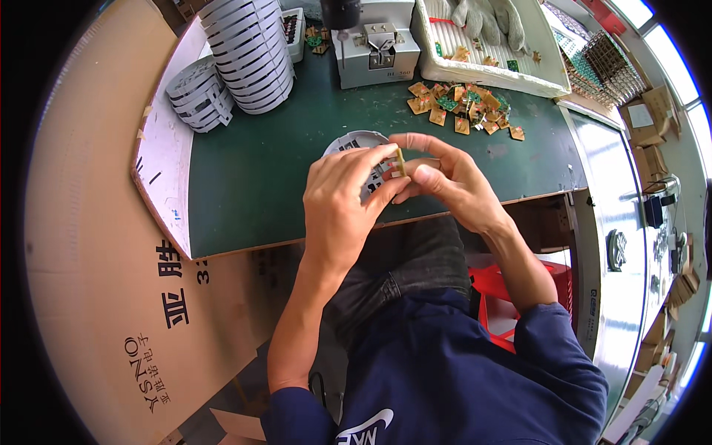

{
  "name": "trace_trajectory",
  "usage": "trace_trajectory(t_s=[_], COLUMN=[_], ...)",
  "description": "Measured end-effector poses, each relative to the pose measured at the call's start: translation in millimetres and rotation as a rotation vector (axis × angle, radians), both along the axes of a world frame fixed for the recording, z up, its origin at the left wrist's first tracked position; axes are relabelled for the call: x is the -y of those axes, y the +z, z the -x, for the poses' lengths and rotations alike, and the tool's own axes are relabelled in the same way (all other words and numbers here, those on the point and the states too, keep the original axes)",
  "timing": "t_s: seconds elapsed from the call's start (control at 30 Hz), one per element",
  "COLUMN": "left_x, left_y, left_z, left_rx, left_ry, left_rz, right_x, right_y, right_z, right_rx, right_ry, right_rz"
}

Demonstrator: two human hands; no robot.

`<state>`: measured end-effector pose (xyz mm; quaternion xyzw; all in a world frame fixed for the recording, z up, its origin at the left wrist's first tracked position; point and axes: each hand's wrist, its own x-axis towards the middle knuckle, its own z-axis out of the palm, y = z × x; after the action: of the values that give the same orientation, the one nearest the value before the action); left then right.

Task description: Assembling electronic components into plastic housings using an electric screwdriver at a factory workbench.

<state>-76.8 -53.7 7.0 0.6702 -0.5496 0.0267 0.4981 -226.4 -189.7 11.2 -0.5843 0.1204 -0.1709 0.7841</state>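
Between my hands, above the near part of the green bench, a small tan circuit board (401, 162) is seen nearly edge-on. My left hand (343, 182) pinches it between thumb and fingers from the left. My right hand (454, 180) closes on it from the other side, fingers curled round and thumb bent in; its exact contact is partly hidden. Just beyond and below the hands lies a round white plastic housing (354, 139) with dark slots, largely covered by my fingers.
A tall stack of white ring-shaped housings (248, 59) and a shorter stack (199, 96) stand at the left. A small bench machine (377, 63) sits at the back. Loose circuit boards (463, 107) lie in a heap before a white foam tray (493, 80) with gloves (486, 21).
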Motion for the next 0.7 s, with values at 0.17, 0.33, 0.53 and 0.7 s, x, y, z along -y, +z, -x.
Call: trace_trajectory(t_s=[0.17, 0.33, 0.53, 0.7], left_x=[1, -5, -6, -5], left_y=[6, 0, 2, -2], left_z=[6, 4, 6, 9], left_rx=[0.139, -0.33, -0.313, -0.146], left_ry=[-0.008, -0.135, -0.111, -0.028], left_rz=[0.08, 0.049, -0.007, 0.031], right_x=[1, 5, 5, 4], right_y=[-11, -22, -26, -25], right_z=[-2, 0, -1, 1], right_rx=[0.023, 0.086, 0.087, 0.066], right_ry=[0.012, -0.018, -0.035, -0.027], right_rz=[-0.033, -0.019, 0.018, 0.031])
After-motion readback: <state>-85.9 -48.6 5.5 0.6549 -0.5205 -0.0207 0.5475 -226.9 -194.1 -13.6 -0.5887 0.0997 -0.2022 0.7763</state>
